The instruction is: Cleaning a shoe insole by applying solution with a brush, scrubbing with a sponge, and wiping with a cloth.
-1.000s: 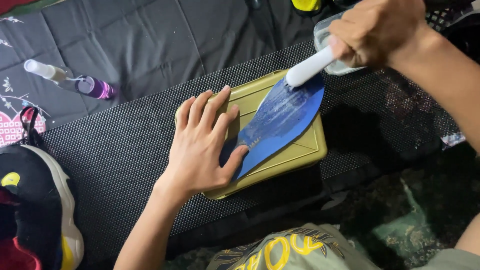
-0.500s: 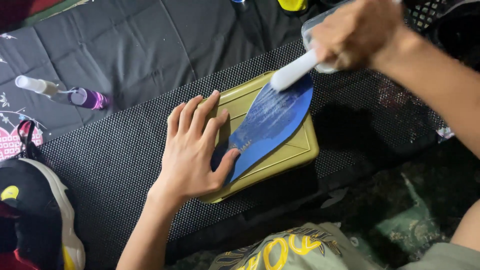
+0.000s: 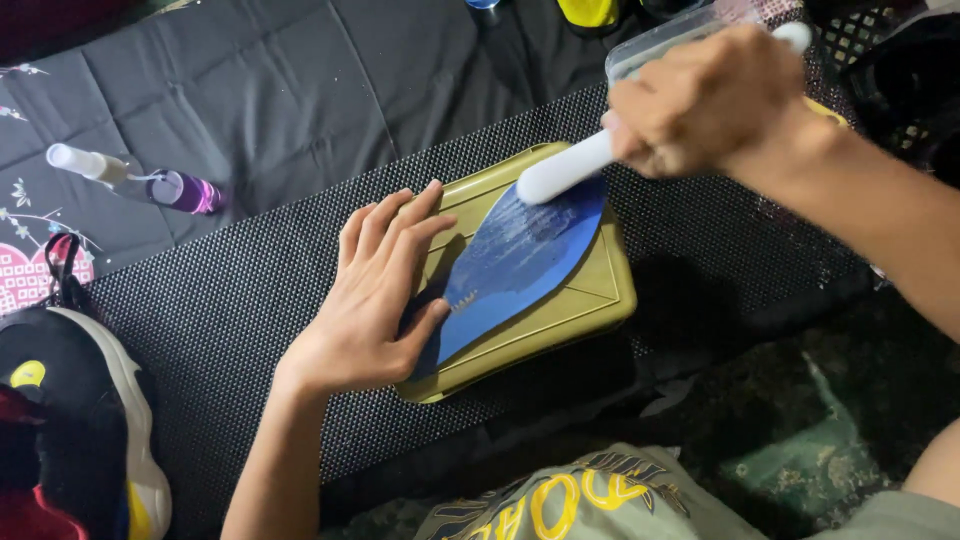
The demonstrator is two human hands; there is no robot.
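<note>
A blue shoe insole (image 3: pixel 520 265), thin, flat and leaf-shaped with a slightly wet sheen toward its tip, lies slantwise on an olive-gold plastic lid (image 3: pixel 590 300), a rounded rectangle with a raised rim and moulded ridges; the lid sits on a black mesh mat (image 3: pixel 230 320) of fine, dotted weave, which in turn covers a dark quilted cloth (image 3: pixel 280 90) with creased seams. The left hand (image 3: pixel 375 300) lies flat and spread over the insole's heel end, at about eight o'clock from the insole's middle, fingers fanned toward one o'clock and thumb pressed along the insole's lower edge; it grips nothing, only pins the insole down. The right hand (image 3: pixel 710 100), somewhat blurred, is closed in a fist round the smooth white handle of a brush (image 3: pixel 570 170); the rounded head meets the insole's tip at about one o'clock, though the bristles themselves cannot be made out. Behind that hand, at twelve o'clock, stands a clear plastic tub (image 3: pixel 655 45). Well apart at ten o'clock a small spray bottle (image 3: pixel 140 180), purple-bodied with a white nozzle, lies on its side on the cloth; at eight o'clock a black, white and yellow sneaker (image 3: pixel 70 420) rests just beside the mat.
</note>
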